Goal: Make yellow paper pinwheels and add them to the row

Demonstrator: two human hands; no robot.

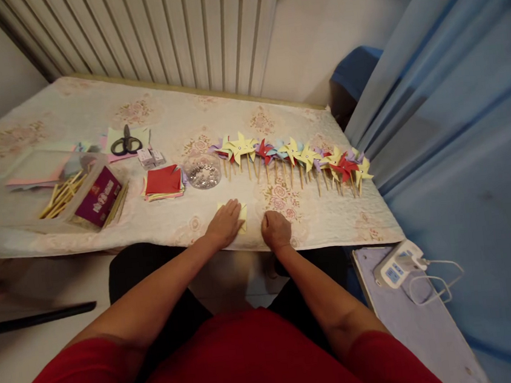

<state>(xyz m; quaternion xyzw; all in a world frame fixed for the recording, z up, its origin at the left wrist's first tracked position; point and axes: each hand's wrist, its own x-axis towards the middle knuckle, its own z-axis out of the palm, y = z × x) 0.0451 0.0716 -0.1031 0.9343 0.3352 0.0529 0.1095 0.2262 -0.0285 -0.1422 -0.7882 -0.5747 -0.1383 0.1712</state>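
Note:
My left hand (225, 224) lies flat over a small yellow sheet of paper (243, 216) near the table's front edge, covering much of it. Just right of the paper, my right hand (276, 230) rests on the cloth with its fingers curled in; whatever may be inside them is hidden. Beyond both hands stands a clear round dish of small shiny pieces (204, 174). Left of the dish is a stack of cut paper squares (163, 182), red on top. A row of paper pinwheels on sticks (307, 155) lies toward the right.
At the left sits a clear plastic box (85, 200) of wooden sticks. Black-handled scissors (127, 143) lie on coloured paper, near two small boxes (151, 158). A power strip (399, 265) with a white cable rests on a lower surface at right, beside a blue curtain (470, 150).

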